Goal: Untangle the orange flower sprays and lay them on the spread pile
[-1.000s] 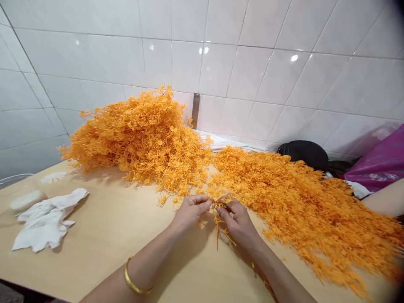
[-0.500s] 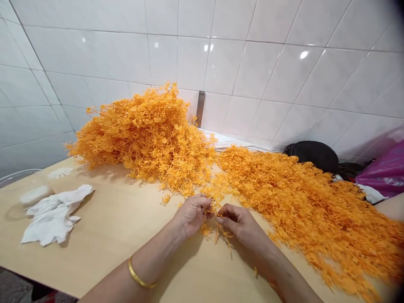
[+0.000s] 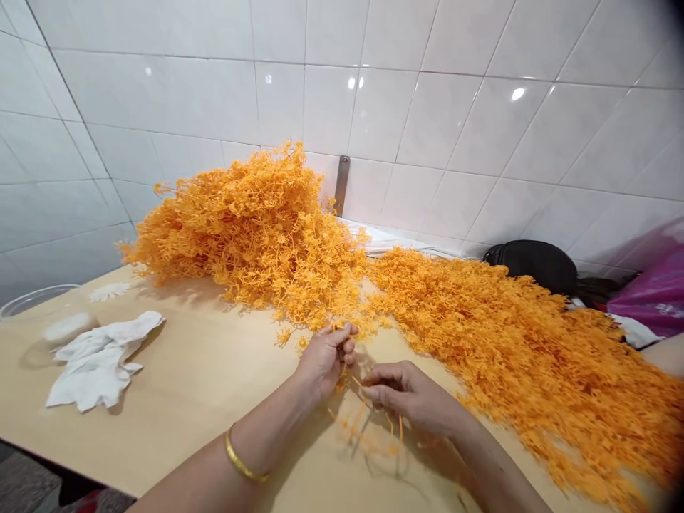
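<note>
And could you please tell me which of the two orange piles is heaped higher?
The left pile: it rises in a tall, bushy mound, while the right pile spreads lower across the table.

The tall heap of orange sprigs (image 3: 251, 228) looks to me like moulded plastic, spiky and rough with a faint sheen; the lower spread of orange pieces (image 3: 507, 342) has the same bristly texture. I read the bench (image 3: 214, 370) as wood or wood-look laminate, smooth and satiny. The wall tiles (image 3: 454, 114) are glossy, returning light in hard spots; the strip (image 3: 342, 184) on them seems dull metal. I make out a matt fabric-like pouch (image 3: 534, 265), a shiny plastic bag (image 3: 652, 296), a polished metal bangle (image 3: 239, 464) and a crumpled matt sheet (image 3: 101, 370), cloth or paper, I can't tell.
</note>
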A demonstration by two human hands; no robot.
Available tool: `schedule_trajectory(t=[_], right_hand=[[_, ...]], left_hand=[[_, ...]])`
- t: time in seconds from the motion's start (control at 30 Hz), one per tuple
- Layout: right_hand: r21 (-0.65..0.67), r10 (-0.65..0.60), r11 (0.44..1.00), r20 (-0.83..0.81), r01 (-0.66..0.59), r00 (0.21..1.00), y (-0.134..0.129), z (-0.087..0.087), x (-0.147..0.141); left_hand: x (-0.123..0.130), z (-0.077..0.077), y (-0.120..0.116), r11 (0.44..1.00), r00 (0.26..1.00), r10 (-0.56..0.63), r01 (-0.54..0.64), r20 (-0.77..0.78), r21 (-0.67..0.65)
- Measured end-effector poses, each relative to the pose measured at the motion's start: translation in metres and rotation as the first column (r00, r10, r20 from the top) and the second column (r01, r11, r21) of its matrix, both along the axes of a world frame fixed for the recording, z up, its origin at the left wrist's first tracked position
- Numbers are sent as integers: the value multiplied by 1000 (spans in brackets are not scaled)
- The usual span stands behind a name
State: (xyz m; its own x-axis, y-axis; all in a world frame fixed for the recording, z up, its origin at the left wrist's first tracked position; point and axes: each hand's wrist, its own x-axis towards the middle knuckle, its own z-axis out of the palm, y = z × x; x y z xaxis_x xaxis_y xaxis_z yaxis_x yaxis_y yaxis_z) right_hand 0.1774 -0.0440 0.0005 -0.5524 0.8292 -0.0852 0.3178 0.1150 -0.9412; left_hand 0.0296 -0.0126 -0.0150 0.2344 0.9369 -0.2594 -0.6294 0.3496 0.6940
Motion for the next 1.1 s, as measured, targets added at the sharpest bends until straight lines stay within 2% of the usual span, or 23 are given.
schedule_trajectory(t=[0.1, 0.23, 0.3, 0.43, 0.57, 0.7, 0.77, 0.83, 0.93, 0.97, 1.0, 1.03, 1.1], right_hand=[[-12, -122, 992, -73, 122, 990, 6, -3, 5], [-60, -326, 945, -164, 321, 931, 12, -10, 5], [-45, -317, 948, -174, 314, 932, 13, -13, 3], [-24, -214, 977, -233, 214, 949, 15, -19, -1], [-39, -301, 952, -278, 303, 912, 16, -24, 1], [12, -395, 911, -255, 411, 883, 16, -23, -2], [35, -469, 869, -263, 494, 843, 18, -21, -1], [49, -578, 783, -313, 621, 754, 22, -17, 6], [-15, -763, 532, -441, 847, 472, 32, -12, 25], [-50, -789, 476, -464, 878, 402, 34, -10, 31], [-69, -797, 483, -448, 873, 405, 36, -9, 35], [-81, -787, 519, -434, 851, 439, 37, -9, 36], [-107, -735, 627, -411, 772, 540, 36, -8, 33]], left_hand=[[5, -2, -5, 997, 995, -38, 44, -96, 62], [10, -3, -11, 985, 984, -111, 128, -137, 119], [11, -3, -13, 981, 984, -127, 144, -127, 131], [10, -3, -14, 980, 982, -137, 154, -133, 128], [10, -4, -14, 976, 978, -155, 173, -136, 131], [15, -4, -15, 974, 977, -185, 197, -103, 111], [18, -4, -15, 974, 980, -184, 191, -72, 120], [18, -4, -15, 980, 985, -160, 167, -70, 108], [15, -5, -15, 994, 990, -97, 101, -100, 41], [13, -5, -15, 996, 991, -79, 83, -110, 27], [12, -4, -15, 997, 991, -66, 70, -117, 26], [12, -4, -15, 997, 991, -56, 62, -125, 38], [12, -3, -16, 996, 988, -49, 60, -146, 71]])
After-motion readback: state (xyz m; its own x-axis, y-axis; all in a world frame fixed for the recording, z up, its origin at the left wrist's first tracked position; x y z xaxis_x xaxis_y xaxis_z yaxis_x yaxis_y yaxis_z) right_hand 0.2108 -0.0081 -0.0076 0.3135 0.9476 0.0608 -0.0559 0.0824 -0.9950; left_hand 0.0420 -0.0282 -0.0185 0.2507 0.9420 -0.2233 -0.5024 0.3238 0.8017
